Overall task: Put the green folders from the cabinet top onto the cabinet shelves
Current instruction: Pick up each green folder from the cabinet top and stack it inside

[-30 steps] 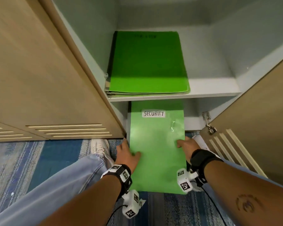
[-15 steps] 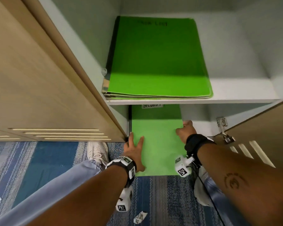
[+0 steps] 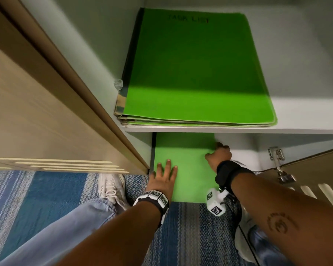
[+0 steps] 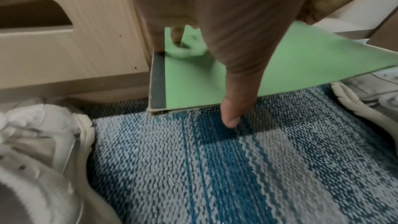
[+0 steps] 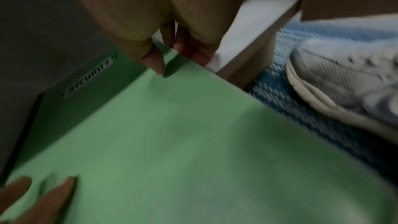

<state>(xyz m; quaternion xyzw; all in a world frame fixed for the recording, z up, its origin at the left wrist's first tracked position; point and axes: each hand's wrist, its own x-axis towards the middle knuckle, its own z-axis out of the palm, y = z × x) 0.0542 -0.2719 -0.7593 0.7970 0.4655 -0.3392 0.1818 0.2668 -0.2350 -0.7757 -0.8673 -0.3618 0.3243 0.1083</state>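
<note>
A light green folder (image 3: 188, 169) with a SECURITY label (image 5: 90, 77) lies partly inside the lower cabinet shelf, its near end sticking out over the carpet. My left hand (image 3: 166, 169) lies flat on its top near the left edge, fingers straight. My right hand (image 3: 218, 152) pinches the folder's right edge, thumb (image 5: 158, 67) on top and fingers beneath. A stack of green folders (image 3: 196, 70) rests on the upper shelf (image 3: 296, 129), the top one marked TASK LIST. In the head view the upper shelf hides the folder's far end.
Wooden cabinet doors stand open at the left (image 3: 46, 112) and at the right (image 3: 319, 169), the right one with a metal hinge (image 3: 276, 156). Blue striped carpet (image 3: 46, 198) covers the floor. My white shoe (image 3: 112, 185) and a jeans leg (image 3: 65, 227) are beside the folder.
The folder has slid deeper into the lower shelf, and its label has passed under the upper shelf. Both hands moved forward with it. My left hand now lies flatter on top.
</note>
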